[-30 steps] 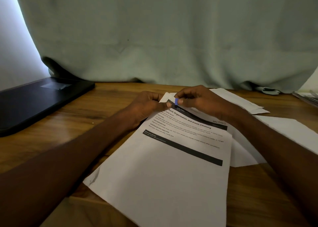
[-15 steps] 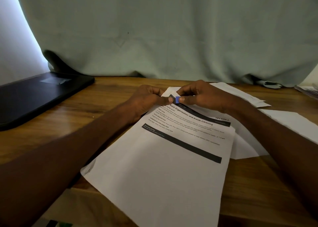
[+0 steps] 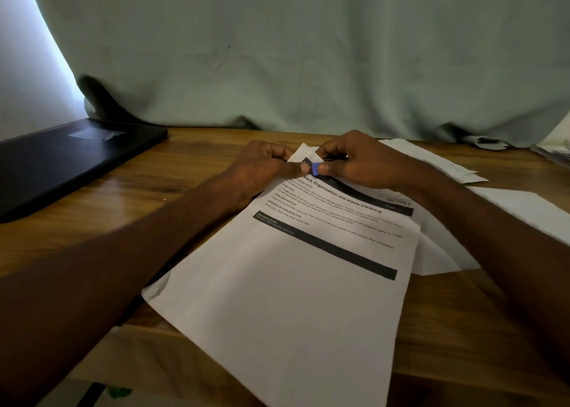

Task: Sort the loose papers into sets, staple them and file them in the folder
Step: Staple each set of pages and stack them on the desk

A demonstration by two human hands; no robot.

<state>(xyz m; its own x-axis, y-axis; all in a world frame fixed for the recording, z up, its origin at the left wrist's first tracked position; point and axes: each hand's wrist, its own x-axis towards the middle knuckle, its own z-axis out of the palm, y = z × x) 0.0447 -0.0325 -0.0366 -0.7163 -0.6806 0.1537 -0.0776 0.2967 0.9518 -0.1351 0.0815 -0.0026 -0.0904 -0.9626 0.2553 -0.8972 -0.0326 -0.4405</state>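
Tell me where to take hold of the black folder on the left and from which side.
Grip the black folder at its near right corner, coming from the right over the bare wooden table. It lies flat and closed, so slide fingers under that exposed edge, thumb on top. Its left part runs out of view, and both the left hand and the right hand are busy at the printed sheet.

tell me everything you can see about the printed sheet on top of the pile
The printed sheet is white paper lying flat and askew on the wooden table, over other white sheets. It has two dark bands, a bold heading ending "Organization and Insole Cleaning", and "SECTION 1". Its lower half is blank. At its far corner the left hand and right hand pinch it around a small blue clip.
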